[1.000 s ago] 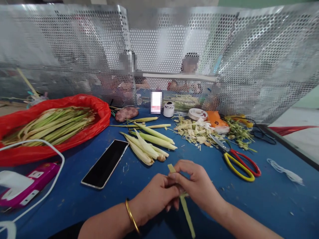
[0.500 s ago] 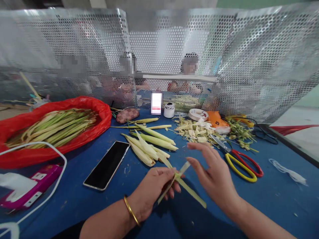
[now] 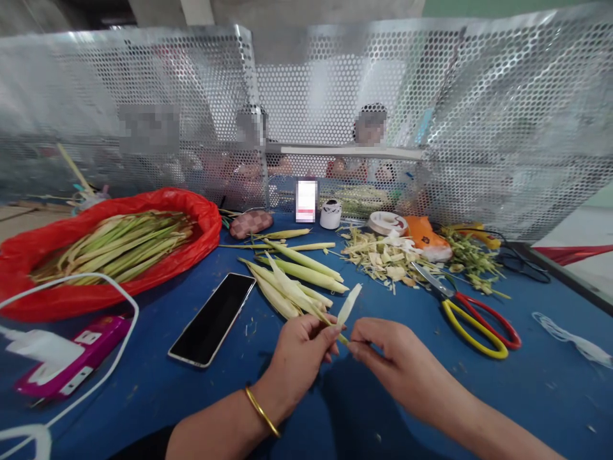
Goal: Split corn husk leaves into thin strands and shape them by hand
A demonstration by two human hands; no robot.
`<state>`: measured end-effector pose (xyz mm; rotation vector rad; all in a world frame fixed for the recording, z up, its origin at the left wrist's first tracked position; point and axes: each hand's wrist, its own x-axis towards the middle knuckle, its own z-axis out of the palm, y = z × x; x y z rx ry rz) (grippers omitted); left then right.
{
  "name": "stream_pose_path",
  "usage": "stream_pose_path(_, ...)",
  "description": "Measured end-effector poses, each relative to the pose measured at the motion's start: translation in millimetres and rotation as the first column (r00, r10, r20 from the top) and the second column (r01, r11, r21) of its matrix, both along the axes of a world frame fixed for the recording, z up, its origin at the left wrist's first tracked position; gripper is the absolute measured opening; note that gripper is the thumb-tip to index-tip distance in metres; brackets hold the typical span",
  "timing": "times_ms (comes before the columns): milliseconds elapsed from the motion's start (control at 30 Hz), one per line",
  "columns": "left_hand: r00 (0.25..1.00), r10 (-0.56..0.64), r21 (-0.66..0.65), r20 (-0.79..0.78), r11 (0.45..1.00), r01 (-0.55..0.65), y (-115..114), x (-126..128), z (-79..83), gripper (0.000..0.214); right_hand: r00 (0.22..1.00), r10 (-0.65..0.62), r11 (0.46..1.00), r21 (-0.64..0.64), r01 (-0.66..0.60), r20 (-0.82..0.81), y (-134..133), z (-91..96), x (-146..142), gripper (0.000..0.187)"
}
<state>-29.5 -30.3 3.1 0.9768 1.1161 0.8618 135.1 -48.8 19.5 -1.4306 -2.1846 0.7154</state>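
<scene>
From my remote seat I see, nearest, two bare hands above a blue bench [image 3: 211,402]. The left hand [image 3: 302,348], a gold bangle [image 3: 261,412] at its wrist, pinches pale leaf strips [image 3: 349,305] between thumb and fingers; one end stands up and another runs toward the right hand [image 3: 390,348], whose thumb and forefinger are pressed together on its tip. The strips are just in front of a cluster of pale green husks [image 3: 306,275]. To the left lie a purple power strip [image 3: 98,338] and a dark-screened phone [image 3: 213,319]; to the right, red-and-yellow scissors [image 3: 476,319] and white string [image 3: 569,338]. Farther back, a red bag [image 3: 207,252] holds long leaves [image 3: 124,243], and a pile of clippings [image 3: 373,255] sits near a tape roll [image 3: 387,228]. Behind rises a perforated metal screen [image 3: 325,96], with people seen through it.
</scene>
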Motion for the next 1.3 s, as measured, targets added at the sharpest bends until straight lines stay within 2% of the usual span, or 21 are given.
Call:
stream_pose_path(67, 0.999, 0.028, 0.048, -0.042, 0.999, -0.026, 1, 0, -2.4, 0.036, 1.0, 0.01, 0.999, 0.051, -0.012, 0.025, -2, 0.7, -2, 0.027)
stream_pose_path(167, 0.998, 0.038, 0.037, -0.058, 0.999, -0.035, 4, -1, -8.2, 0.035, 1.0, 0.017, 0.996, 0.082, -0.019, 0.018, -3, -0.6, -4, 0.027)
stream_pose_path(267, 1.0, 0.009, -0.024, 0.009, 1.0, -0.009, 6, -2, -11.9, 0.037, 0.997, -0.027, 1.0, -0.005, 0.027, -0.066, 0, -5.0, -3, 0.028)
stream_pose_path(333, 0.999, -0.012, -0.067, 0.053, 0.998, 0.015, 6, -2, -10.8, 0.037, 0.979, -0.122, 0.988, -0.111, 0.105, -0.162, 5, -8.6, -1, 0.031)
stream_pose_path(433, 0.997, -0.054, -0.107, 0.051, 0.993, 0.059, 2, -2, -5.0, 0.039, 0.88, -0.276, 0.941, -0.296, 0.165, -0.387, 13, -12.7, 2, 0.034)
stream_pose_path(500, 0.995, -0.095, -0.12, 0.027, 0.988, 0.098, 0, -2, -0.6, 0.041, 0.769, -0.351, 0.906, -0.402, 0.134, -0.534, 15, -14.2, 2, 0.034)
stream_pose_path(567, 0.991, -0.134, -0.124, 0.002, 0.983, 0.133, -3, -1, 2.7, 0.039, 0.688, -0.402, 0.879, -0.465, 0.105, -0.605, 14, -14.8, 1, 0.033)
stream_pose_path(633, 0.987, -0.159, -0.123, -0.018, 0.98, 0.156, -5, 0, 5.1, 0.034, 0.662, -0.431, 0.871, -0.475, 0.126, -0.614, 12, -15.1, -1, 0.033)
stream_pose_path(767, 0.982, -0.183, -0.123, -0.041, 0.977, 0.177, -7, 1, 7.9, 0.026, 0.647, -0.453, 0.881, -0.418, 0.221, -0.613, 9, -17.3, -6, 0.03)
stream_pose_path(867, 0.974, -0.217, -0.108, -0.068, 0.972, 0.209, -8, 1, 7.5, 0.025, 0.656, -0.453, 0.886, -0.386, 0.256, -0.603, 11, -21.4, -9, 0.027)
stream_pose_path(933, 0.973, -0.22, -0.095, -0.072, 0.973, 0.213, -8, 1, 5.5, 0.026, 0.702, -0.42, 0.904, -0.328, 0.272, -0.575, 14, -23.8, -7, 0.027)
stream_pose_path(1000, 0.978, -0.198, -0.102, -0.06, 0.976, 0.192, -8, 1, 2.8, 0.029, 0.772, -0.382, 0.923, -0.177, 0.341, -0.507, 16, -23.7, -2, 0.022)
stream_pose_path(1067, 0.98, -0.191, -0.11, -0.055, 0.977, 0.184, -8, 1, 0.2, 0.032, 0.845, -0.361, 0.907, 0.06, 0.416, -0.396, 16, -20.0, 4, 0.016)
stream_pose_path(1100, 0.977, -0.203, -0.099, -0.065, 0.975, 0.197, -9, 1, -0.8, 0.033, 0.878, -0.346, 0.891, 0.177, 0.418, -0.331, 16, -17.0, 6, 0.019)
stream_pose_path(1133, 0.972, -0.22, -0.074, -0.084, 0.974, 0.214, -9, 1, -1.5, 0.034, 0.914, -0.312, 0.888, 0.261, 0.378, -0.261, 14, -13.7, 7, 0.022)
stream_pose_path(1167, 0.965, -0.24, -0.04, -0.108, 0.971, 0.237, -10, 1, -1.9, 0.035, 0.95, -0.245, 0.909, 0.294, 0.294, -0.192, 13, -10.2, 7, 0.02)
stream_pose_path(1200, 0.956, -0.26, -0.009, -0.134, 0.965, 0.261, -11, 1, -2.1, 0.037, 0.977, -0.163, 0.938, 0.285, 0.198, -0.139, 11, -7.2, 5, 0.014)
stream_pose_path(1267, 0.941, -0.291, 0.023, -0.173, 0.954, 0.299, -13, 1, -2.1, 0.039, 0.993, -0.055, 0.979, 0.189, 0.073, -0.101, 7, -2.8, -1, 0.005)
stream_pose_path(1300, 0.934, -0.307, 0.022, -0.18, 0.948, 0.316, -14, 2, -2.0, 0.039, 0.993, -0.035, 0.99, 0.134, 0.05, -0.111, 6, -1.8, -4, 0.01)
